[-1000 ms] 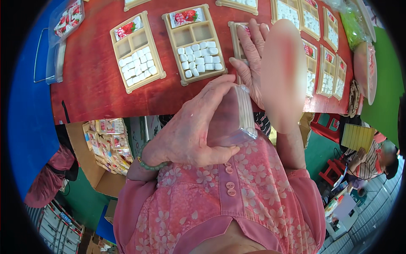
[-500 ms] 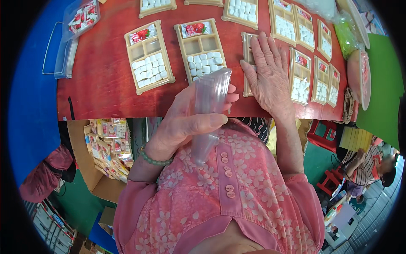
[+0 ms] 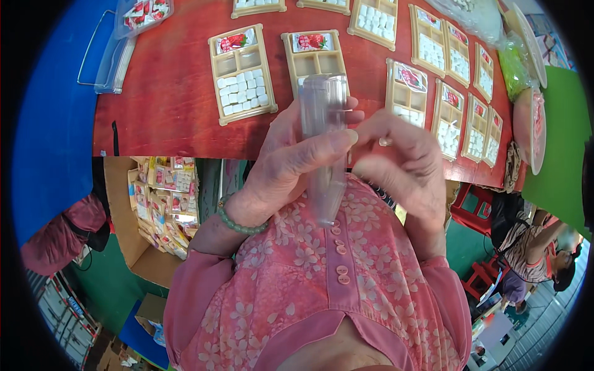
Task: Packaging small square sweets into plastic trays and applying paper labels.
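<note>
My left hand is wrapped round a narrow stack of clear plastic lids, held on edge in front of my chest. Just right of the stack, my right hand hovers with curved fingers, thumb apart from them and nothing seen between; motion smears it a little. Beyond my right hand lies a beige compartment tray with a strawberry-printed packet and white cube-shaped pieces; shine over it looks like a clear cover. Behind the lids another tray is partly hidden. A similar filled tray lies to its left.
More filled trays stand at the right and far side of the red table. A clear tub of printed packets sits far left. Below the table edge is a cardboard box of packs. A pink bowl stands right.
My right hand has lifted off the tray it was pressing and come back beside the lids, its fingers now curved. The lid stack has turned more upright. The whole view has shifted slightly.
</note>
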Tool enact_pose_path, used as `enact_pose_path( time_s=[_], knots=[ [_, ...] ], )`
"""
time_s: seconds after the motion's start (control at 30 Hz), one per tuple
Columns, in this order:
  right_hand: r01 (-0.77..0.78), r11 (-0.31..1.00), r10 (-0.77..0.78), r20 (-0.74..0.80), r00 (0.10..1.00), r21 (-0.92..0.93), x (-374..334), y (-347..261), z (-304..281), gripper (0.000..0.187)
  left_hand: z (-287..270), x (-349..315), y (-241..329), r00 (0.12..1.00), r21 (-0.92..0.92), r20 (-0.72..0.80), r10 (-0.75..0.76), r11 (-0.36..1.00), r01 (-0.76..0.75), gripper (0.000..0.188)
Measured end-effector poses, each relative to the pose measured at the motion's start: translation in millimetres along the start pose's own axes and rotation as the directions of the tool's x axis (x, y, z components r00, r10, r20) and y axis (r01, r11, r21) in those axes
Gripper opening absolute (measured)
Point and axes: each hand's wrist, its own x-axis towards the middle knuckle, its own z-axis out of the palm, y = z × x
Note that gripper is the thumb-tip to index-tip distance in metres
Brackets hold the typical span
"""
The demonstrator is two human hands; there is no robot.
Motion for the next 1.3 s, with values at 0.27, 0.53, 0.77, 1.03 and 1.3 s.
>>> enact_pose_path(
  time_s=[0.27, 0.53, 0.77, 1.03, 1.3],
  knots=[
    [-0.245, 0.866, 0.191, 0.164, 0.968, 0.435, 6, 10, 17, 0.009, -3, -6, -2, 0.981, 0.134, -0.048, 0.185, 0.975, -0.178, 0.075],
    [-0.321, 0.835, 0.202, 0.295, 0.934, 0.446, 7, 19, 14, 0.012, -4, -15, 6, 1.0, -0.016, 0.027, -0.007, 1.0, 0.008, 0.073],
    [-0.287, 0.887, 0.168, 0.325, 0.931, 0.362, 6, 16, 10, 0.013, -9, -17, -1, 1.0, -0.001, 0.0, 0.026, 1.0, -0.026, 0.073],
    [-0.169, 0.961, 0.118, 0.23, 0.966, 0.219, -2, 12, 20, 0.005, -6, -19, -7, 0.982, 0.194, -0.108, 0.156, 0.972, -0.133, 0.082],
    [-0.254, 0.916, 0.207, 0.176, 0.962, 0.309, 0, 11, 24, 0.013, -9, -16, -4, 0.969, 0.278, -0.081, 0.232, 0.939, -0.201, 0.081]
  ],
)
